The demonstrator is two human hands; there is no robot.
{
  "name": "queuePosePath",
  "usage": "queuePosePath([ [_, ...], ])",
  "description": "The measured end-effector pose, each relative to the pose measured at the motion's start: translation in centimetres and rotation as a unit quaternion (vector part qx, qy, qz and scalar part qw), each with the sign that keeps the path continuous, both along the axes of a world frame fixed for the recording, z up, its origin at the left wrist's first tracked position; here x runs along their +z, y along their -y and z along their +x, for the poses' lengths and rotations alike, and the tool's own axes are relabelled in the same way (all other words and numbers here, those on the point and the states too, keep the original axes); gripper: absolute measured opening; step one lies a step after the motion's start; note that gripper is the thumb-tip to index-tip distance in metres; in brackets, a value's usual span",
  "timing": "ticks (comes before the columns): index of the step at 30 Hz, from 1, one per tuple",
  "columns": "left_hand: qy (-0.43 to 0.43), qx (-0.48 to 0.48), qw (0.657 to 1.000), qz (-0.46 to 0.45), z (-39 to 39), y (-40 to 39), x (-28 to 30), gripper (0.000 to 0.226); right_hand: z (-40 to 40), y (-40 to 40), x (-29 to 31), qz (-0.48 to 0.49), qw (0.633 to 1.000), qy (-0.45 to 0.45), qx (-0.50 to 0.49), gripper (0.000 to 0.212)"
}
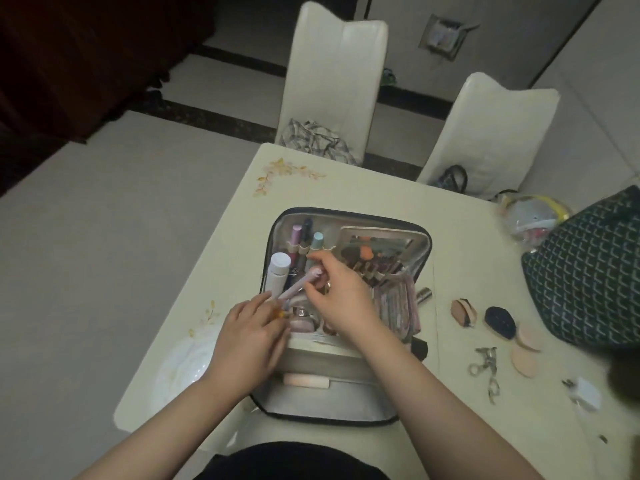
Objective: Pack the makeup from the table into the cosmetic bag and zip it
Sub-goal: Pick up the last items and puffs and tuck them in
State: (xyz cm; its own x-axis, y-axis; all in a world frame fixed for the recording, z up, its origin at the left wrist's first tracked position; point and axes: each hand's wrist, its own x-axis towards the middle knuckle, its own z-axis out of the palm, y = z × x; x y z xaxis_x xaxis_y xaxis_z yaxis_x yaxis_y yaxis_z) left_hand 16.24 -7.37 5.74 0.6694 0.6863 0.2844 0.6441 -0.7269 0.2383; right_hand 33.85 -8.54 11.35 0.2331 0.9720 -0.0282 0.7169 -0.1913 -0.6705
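Two chairs (334, 67), two peach puffs (526, 348), one eyelash curler (486, 370).

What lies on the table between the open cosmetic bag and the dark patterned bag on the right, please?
In the head view, between the cosmetic bag and the dark patterned bag lie several makeup puffs, an eyelash curler and a small silver tube.

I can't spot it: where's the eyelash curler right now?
The eyelash curler lies on the table, right of the open cosmetic bag, just left of the peach sponges.
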Motion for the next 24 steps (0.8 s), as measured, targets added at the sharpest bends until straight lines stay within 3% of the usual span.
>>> queuePosePath([
  [6,-0.026,-0.035,0.999,-0.028,-0.5,-0.9,-0.2,0.027,-2.3,-1.9,-2.4,-0.016,0.997,0.068,-0.037,0.031],
  [17,-0.060,-0.053,0.994,-0.074,1.5,-1.1,0.4,0.043,-1.7,-1.2,-3.6,0.028,0.997,0.055,-0.036,0.053],
  [24,-0.028,-0.102,0.992,-0.063,3.9,0.2,1.1,0.039,0.1,3.1,-2.8,0.141,0.985,-0.001,-0.096,0.031],
])
